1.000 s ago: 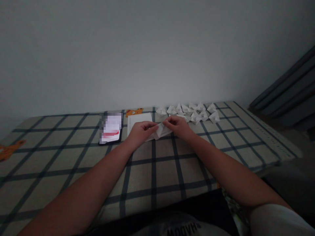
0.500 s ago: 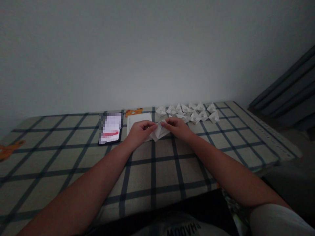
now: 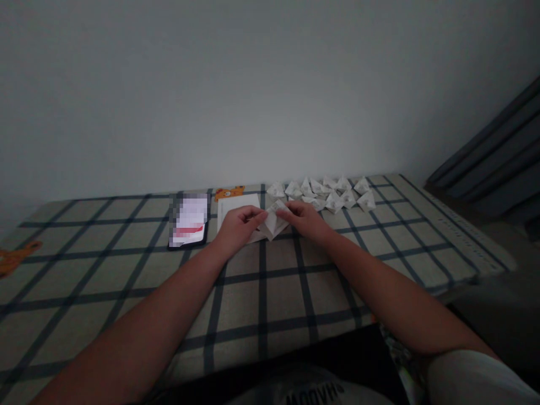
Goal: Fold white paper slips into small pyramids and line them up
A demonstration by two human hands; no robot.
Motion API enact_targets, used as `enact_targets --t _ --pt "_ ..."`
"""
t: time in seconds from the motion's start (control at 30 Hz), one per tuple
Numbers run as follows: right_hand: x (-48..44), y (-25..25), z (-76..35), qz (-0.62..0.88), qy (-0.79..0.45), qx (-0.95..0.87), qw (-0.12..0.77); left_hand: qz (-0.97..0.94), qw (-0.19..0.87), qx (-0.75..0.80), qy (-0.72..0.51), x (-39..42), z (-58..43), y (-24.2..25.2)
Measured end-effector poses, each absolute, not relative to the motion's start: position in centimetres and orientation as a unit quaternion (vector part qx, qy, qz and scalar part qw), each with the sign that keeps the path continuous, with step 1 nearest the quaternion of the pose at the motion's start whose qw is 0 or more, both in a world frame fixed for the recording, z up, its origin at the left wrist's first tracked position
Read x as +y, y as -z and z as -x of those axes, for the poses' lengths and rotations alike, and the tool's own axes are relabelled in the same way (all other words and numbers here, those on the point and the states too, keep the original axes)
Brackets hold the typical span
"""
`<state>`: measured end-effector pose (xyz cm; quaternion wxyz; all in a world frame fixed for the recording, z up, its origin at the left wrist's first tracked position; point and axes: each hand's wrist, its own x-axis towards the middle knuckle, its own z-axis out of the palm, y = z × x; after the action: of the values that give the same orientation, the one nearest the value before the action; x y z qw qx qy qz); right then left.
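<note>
Between my two hands is a folded white paper, a diamond shape with its point toward me. My left hand pinches its left side between thumb and fingers. On the other side my right hand grips the right edge, thumb on the front face. The fingers behind the paper are partly hidden. Just beyond my right hand, several folded paper pieces with pointed tops stand in loose rows. A stack of white paper sheets lies behind my left hand, partly covered by it.
A phone with a lit, blurred screen lies left of the sheets. The table wears a checked cloth with orange bear prints. A plain wall rises directly behind it, and a dark curtain hangs at the right.
The folded paper has opened out into a wider diamond, and its top corner now shows between my hands. My thumbs have shifted slightly; both hands stay in nearly the same place.
</note>
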<state>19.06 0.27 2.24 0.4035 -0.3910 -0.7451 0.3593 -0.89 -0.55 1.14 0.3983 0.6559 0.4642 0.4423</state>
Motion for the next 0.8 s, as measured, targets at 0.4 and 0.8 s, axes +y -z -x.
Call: enact_targets --t 0.4,0.8 --pt "0.13 -2.34 -19.03 0.403 -0.377 -0.746 0.373 -0.674 0.38 0.455 -0.442 -0.43 1.07 -0.79" --pt "0.22 -2.03 -19.06 0.375 -0.426 -0.736 0.369 -0.697 0.319 0.464 -0.443 -0.84 0.94 -1.28"
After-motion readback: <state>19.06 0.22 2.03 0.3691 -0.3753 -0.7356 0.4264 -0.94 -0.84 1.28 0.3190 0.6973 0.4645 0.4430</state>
